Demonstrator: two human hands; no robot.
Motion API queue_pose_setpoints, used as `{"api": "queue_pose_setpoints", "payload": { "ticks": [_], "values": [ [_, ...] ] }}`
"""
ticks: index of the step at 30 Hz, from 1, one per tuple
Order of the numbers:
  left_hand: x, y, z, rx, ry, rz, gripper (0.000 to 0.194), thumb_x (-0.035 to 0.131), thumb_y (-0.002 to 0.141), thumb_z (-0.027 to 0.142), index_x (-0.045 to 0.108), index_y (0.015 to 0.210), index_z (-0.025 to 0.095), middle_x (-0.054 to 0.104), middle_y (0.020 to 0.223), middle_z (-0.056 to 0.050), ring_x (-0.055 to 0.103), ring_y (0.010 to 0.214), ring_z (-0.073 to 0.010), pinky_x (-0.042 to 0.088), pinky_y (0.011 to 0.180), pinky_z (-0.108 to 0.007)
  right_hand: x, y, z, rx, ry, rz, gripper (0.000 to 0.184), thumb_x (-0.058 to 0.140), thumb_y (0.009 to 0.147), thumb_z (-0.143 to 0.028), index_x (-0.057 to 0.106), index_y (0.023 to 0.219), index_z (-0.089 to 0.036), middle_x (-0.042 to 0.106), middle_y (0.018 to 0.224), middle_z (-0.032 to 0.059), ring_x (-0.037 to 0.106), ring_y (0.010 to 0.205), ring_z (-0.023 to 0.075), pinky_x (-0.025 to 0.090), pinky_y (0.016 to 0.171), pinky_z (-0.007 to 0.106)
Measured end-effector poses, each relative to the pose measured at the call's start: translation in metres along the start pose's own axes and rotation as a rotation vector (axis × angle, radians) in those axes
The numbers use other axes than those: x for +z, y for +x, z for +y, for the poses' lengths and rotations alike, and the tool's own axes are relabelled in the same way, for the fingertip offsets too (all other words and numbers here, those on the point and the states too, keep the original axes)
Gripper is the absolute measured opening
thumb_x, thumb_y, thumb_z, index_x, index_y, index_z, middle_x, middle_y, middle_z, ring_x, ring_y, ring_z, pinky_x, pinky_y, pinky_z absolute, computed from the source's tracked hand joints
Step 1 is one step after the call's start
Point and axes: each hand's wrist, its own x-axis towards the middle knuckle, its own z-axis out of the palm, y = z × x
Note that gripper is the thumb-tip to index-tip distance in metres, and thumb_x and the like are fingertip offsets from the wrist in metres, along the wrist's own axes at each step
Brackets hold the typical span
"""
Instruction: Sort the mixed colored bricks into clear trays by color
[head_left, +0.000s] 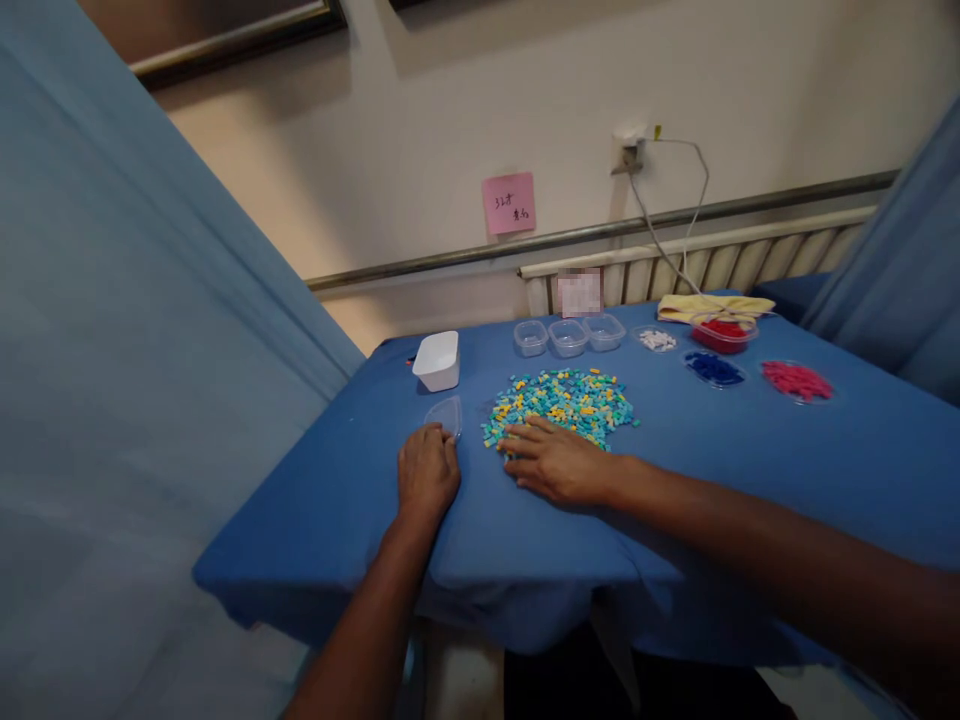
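A heap of small teal, yellow and pale blue pieces (564, 402) lies in the middle of the blue-covered table (750, 460). My right hand (556, 462) rests flat at the heap's near edge, fingers stretched out and touching the pieces. My left hand (426, 472) lies on the cloth just left of it, fingers curled down beside a clear plastic lid (445, 414). I cannot make out anything in that hand.
A white tub (438, 359) stands at the back left. Three clear small tubs (568, 336) line the far edge. White (657, 340), red (721, 332), blue (712, 369) and pink (796, 381) pieces sit in dishes at the right. Blue curtains hang on both sides.
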Motion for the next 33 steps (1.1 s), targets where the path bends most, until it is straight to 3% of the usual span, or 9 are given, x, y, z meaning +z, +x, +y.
{"api": "queue_pose_setpoints", "payload": {
  "ticks": [5,9,13,17,21,24,28,31,33],
  "values": [
    [-0.001,0.001,-0.003,0.003,-0.019,-0.006,0.023,0.047,0.107,0.028,0.066,0.111,0.017,0.068,0.139,-0.017,0.061,0.131,-0.0346,0.045,0.116,-0.052,-0.016,-0.022,-0.008,0.114,0.069,0.110,0.036,0.055,0.111,-0.037,0.077,0.139,-0.028,0.063,0.162,0.0082,0.052,0.154,0.0319,0.038,0.131,0.056],
    [-0.001,0.002,-0.005,0.028,-0.027,0.008,0.025,0.045,0.107,0.029,0.066,0.111,0.016,0.067,0.139,-0.018,0.060,0.134,-0.0341,0.043,0.119,-0.051,-0.022,-0.085,-0.041,0.202,0.102,0.179,0.035,0.056,0.110,-0.037,0.077,0.137,-0.028,0.065,0.159,0.0103,0.055,0.152,0.0315,0.047,0.126,0.056],
    [0.000,0.001,-0.006,0.047,-0.029,0.048,0.026,0.046,0.107,0.031,0.066,0.109,0.016,0.068,0.139,-0.019,0.060,0.133,-0.0348,0.044,0.118,-0.052,-0.010,-0.138,-0.057,0.346,0.117,0.318,0.033,0.059,0.108,-0.030,0.075,0.136,-0.027,0.068,0.154,0.0128,0.062,0.145,0.0336,0.055,0.119,0.060],
    [0.002,0.003,-0.009,0.117,-0.051,0.092,0.027,0.045,0.107,0.032,0.067,0.107,0.016,0.069,0.137,-0.019,0.061,0.133,-0.0344,0.045,0.117,-0.054,-0.004,-0.148,-0.060,0.453,0.138,0.428,0.028,0.059,0.107,-0.024,0.075,0.130,-0.027,0.076,0.139,0.0117,0.070,0.131,0.0312,0.061,0.110,0.058],
    [-0.004,-0.001,-0.006,0.190,-0.091,0.171,0.027,0.045,0.108,0.034,0.066,0.105,0.016,0.069,0.133,-0.020,0.063,0.130,-0.0353,0.047,0.113,-0.057,-0.009,-0.142,-0.065,0.440,0.154,0.431,0.024,0.059,0.108,-0.021,0.074,0.127,-0.023,0.077,0.135,0.0117,0.071,0.125,0.0288,0.061,0.108,0.054],
    [-0.019,-0.024,0.021,0.285,-0.123,0.229,0.023,0.047,0.110,0.031,0.064,0.106,0.018,0.068,0.134,-0.017,0.063,0.130,-0.0337,0.050,0.110,-0.057,-0.012,-0.142,-0.067,0.427,0.190,0.420,0.023,0.059,0.109,-0.021,0.074,0.126,-0.022,0.077,0.132,0.0113,0.072,0.123,0.0273,0.061,0.107,0.050],
    [-0.034,-0.084,0.093,0.450,-0.229,0.267,0.010,0.057,0.108,0.019,0.061,0.117,0.021,0.063,0.145,-0.013,0.057,0.140,-0.0269,0.047,0.118,-0.052,-0.016,-0.146,-0.069,0.462,0.339,0.421,0.025,0.061,0.109,-0.025,0.072,0.131,-0.024,0.080,0.128,0.0099,0.074,0.117,0.0249,0.061,0.102,0.043],
    [-0.030,-0.128,0.146,0.425,-0.318,0.236,0.017,0.052,0.106,0.011,0.061,0.115,0.022,0.064,0.146,-0.011,0.053,0.146,-0.0243,0.042,0.124,-0.051,-0.021,-0.149,-0.070,0.487,0.461,0.437,0.028,0.062,0.108,-0.031,0.071,0.133,-0.023,0.081,0.122,0.0096,0.076,0.111,0.0237,0.061,0.098,0.038],
    [-0.024,-0.143,0.170,0.439,-0.329,0.246,0.021,0.046,0.106,0.008,0.061,0.112,0.022,0.066,0.144,-0.010,0.054,0.146,-0.0224,0.042,0.123,-0.049,-0.023,-0.150,-0.070,0.507,0.522,0.435,0.024,0.063,0.108,-0.033,0.073,0.127,-0.023,0.082,0.114,0.0080,0.077,0.104,0.0226,0.061,0.093,0.036]
  ]
}}
